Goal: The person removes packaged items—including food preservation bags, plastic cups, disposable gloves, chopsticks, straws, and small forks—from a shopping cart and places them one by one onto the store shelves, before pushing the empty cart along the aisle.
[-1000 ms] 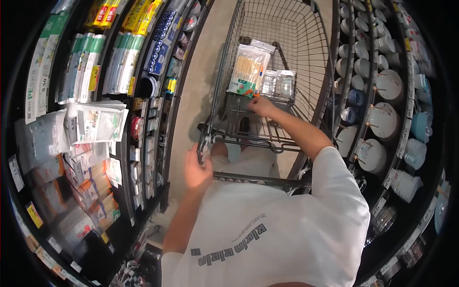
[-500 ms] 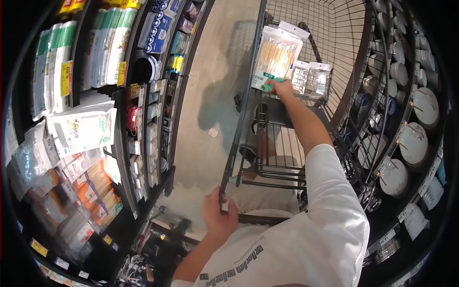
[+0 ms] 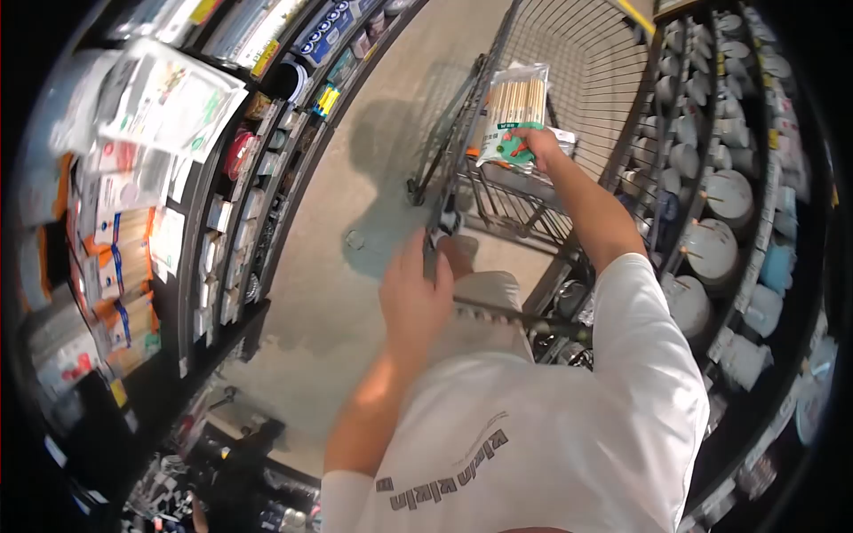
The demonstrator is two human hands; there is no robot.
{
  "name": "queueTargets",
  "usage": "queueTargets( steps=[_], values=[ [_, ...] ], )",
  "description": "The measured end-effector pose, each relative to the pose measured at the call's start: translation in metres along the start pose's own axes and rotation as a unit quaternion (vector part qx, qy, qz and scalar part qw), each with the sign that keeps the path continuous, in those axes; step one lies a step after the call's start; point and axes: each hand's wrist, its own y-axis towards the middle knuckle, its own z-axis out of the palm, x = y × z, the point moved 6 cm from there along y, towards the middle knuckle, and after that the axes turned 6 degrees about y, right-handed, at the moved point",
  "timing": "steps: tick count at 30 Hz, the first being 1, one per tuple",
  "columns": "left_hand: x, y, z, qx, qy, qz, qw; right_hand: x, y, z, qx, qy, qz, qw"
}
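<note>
My right hand (image 3: 538,147) reaches into the shopping cart (image 3: 597,53) and grips the lower end of a clear pack of disposable chopsticks (image 3: 519,99). This pack has a green and white printed label end and lies on other packages, mostly hidden beneath it. My left hand (image 3: 412,289) is at the near left corner of the cart, its thumb and fingers around the dark end of the handle bar (image 3: 498,311). Part of that grip is hidden by the hand itself.
Left of me, a shelf holds hanging packets (image 3: 182,102) and bundles of wooden sticks (image 3: 124,253). On the right stands a shelf of white bowls and plates (image 3: 713,249). Pale aisle floor (image 3: 324,293) runs along the cart's left side.
My view has turned, and the cart and shelves sit differently in it. The chopsticks pack now lies lower over the other packages, still in my right hand. My left hand appears higher.
</note>
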Motion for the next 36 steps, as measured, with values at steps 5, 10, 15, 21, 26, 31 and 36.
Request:
queueTargets(
  steps=[5,10,15,21,26,31,36],
  values=[
    [-0.002,-0.014,-0.014,-0.062,-0.02,0.047,0.997,0.098,-0.158,-0.012,0.058,-0.078,-0.09,0.991],
    [0.001,-0.053,-0.06,-0.123,-0.085,0.073,0.986,0.151,-0.354,0.01,0.13,-0.025,-0.227,0.965],
    [-0.029,-0.09,-0.119,0.058,-0.423,-0.021,0.904,0.119,-0.466,0.049,0.279,0.048,-0.259,0.923],
    [-0.04,-0.146,-0.193,0.05,-0.589,0.09,0.801,0.066,-0.549,0.128,0.412,0.055,-0.25,0.875],
    [0.0,-0.195,-0.234,-0.012,-0.512,0.088,0.855,0.036,-0.581,0.172,0.524,-0.058,-0.224,0.819],
    [0.029,-0.231,-0.261,-0.076,-0.417,0.082,0.902,0.028,-0.593,0.202,0.492,-0.18,-0.372,0.766],
    [0.003,-0.256,-0.304,-0.303,-0.128,0.232,0.916,0.043,-0.607,0.23,0.35,-0.242,-0.599,0.678]
  ],
)
